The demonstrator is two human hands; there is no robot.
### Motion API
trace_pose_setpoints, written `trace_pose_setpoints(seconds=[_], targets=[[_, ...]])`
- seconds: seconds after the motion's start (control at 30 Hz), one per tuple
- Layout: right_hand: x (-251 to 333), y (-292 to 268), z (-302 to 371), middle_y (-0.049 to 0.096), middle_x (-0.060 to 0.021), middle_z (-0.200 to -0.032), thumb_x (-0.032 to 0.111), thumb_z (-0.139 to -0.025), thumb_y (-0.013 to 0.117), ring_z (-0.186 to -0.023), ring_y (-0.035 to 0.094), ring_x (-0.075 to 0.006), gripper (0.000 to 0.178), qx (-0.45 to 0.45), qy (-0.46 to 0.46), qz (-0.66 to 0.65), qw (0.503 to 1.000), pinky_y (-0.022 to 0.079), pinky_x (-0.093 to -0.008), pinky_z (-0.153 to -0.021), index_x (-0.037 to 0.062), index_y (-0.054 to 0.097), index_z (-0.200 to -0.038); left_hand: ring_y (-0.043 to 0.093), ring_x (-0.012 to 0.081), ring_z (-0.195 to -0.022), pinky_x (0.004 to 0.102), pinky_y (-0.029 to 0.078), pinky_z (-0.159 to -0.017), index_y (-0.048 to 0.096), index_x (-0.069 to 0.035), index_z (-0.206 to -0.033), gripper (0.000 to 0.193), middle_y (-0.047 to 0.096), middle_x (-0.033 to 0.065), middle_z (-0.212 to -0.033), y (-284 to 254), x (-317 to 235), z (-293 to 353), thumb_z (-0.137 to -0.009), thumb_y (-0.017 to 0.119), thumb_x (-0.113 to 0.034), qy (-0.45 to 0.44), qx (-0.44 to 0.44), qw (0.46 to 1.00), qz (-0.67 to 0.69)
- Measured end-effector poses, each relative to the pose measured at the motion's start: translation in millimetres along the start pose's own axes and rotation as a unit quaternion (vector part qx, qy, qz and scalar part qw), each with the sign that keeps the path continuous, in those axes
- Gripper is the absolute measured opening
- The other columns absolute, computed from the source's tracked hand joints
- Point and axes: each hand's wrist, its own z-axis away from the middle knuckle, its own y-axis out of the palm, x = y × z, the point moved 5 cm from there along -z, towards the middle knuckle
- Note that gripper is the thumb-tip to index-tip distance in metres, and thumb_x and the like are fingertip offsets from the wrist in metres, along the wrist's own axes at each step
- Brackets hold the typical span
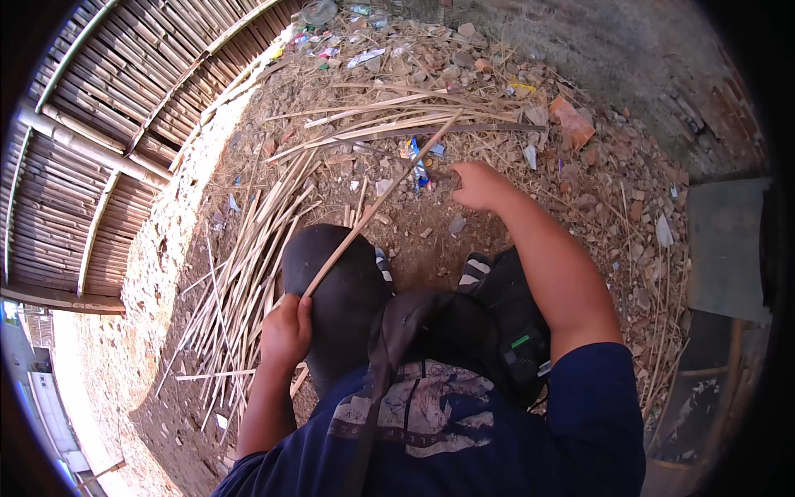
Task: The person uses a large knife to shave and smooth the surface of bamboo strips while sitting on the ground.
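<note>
My left hand (286,333) is closed round the lower end of a long, pale bamboo strip (377,205). The strip slants up and to the right, passing over my left knee. Ahead of my right knee, my right hand (479,187) is held out with its fingers curled, to the right of the strip. What those fingers hold, if anything, I cannot make out; a thin dark line runs leftward near them. Beside my left leg lies a large heap of split bamboo strips (248,269). More long strips (389,112) lie crosswise on the ground ahead.
A slatted bamboo panel (108,132) stands at the upper left. Rubble, dry straw and litter cover the ground, including a blue wrapper (419,163) and a broken orange piece (571,122). A wall (646,74) rises at the far right, with a grey panel (729,248) below it.
</note>
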Motion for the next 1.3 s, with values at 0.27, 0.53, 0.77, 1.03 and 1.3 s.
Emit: trace_pose_setpoints(seconds=[0.27,0.53,0.77,1.03,1.3], targets=[[24,-14,11,0.071,-0.0222,-0.095,0.020,-0.079,0.072,-0.094,0.069,-0.0416,0.041,-0.010,-0.047,0.079,0.996,0.054,-0.0521,-0.082,0.0041,0.065,-0.116,0.062,0.0509,-0.072,0.0592,0.045,-0.064,0.054,-0.002,-0.083,0.035,0.062,0.0271,-0.070,-8,-3,-6,-0.106,0.054,-0.030,0.007,0.024,1.000,-0.016],[22,-27,11,0.072,-0.0197,-0.097,0.021,-0.079,0.073,-0.095,0.070,-0.0392,0.033,0.035,-0.034,0.022,0.999,0.056,-0.0508,-0.083,0.0061,0.067,-0.108,0.061,0.0506,-0.069,0.0578,0.044,-0.061,0.052,-0.003,-0.082,0.036,0.060,0.0269,-0.068,2,8,-5,-0.106,0.054,-0.030,0.001,0.002,1.000,0.028],[56,-6,19,0.071,-0.0193,-0.098,0.019,-0.079,0.073,-0.095,0.070,-0.0405,0.032,0.069,-0.058,0.131,0.987,0.055,-0.0519,-0.082,0.0072,0.066,-0.109,0.062,0.0498,-0.070,0.0576,0.044,-0.062,0.054,-0.003,-0.084,0.036,0.061,0.0261,-0.069,-7,-1,-4,-0.106,0.055,-0.031,0.000,0.013,1.000,-0.023],[23,-3,8,0.072,-0.0191,-0.100,0.018,-0.081,0.071,-0.099,0.070,-0.0391,0.032,0.078,-0.024,0.121,0.989,0.056,-0.0526,-0.084,0.0079,0.066,-0.111,0.061,0.0500,-0.071,0.0576,0.044,-0.063,0.055,-0.003,-0.084,0.036,0.062,0.0259,-0.070,-2,9,-9,-0.105,0.056,-0.031,-0.001,0.012,1.000,0.021],[60,-6,17,0.070,-0.0193,-0.093,0.017,-0.078,0.072,-0.090,0.069,-0.0413,0.028,0.038,-0.113,0.104,0.987,0.053,-0.0548,-0.078,0.0085,0.063,-0.103,0.061,0.0501,-0.070,0.0577,0.043,-0.062,0.054,-0.003,-0.083,0.035,0.060,0.0260,-0.069,-11,3,-11,-0.104,0.057,-0.031,0.017,0.029,0.999,-0.016]])
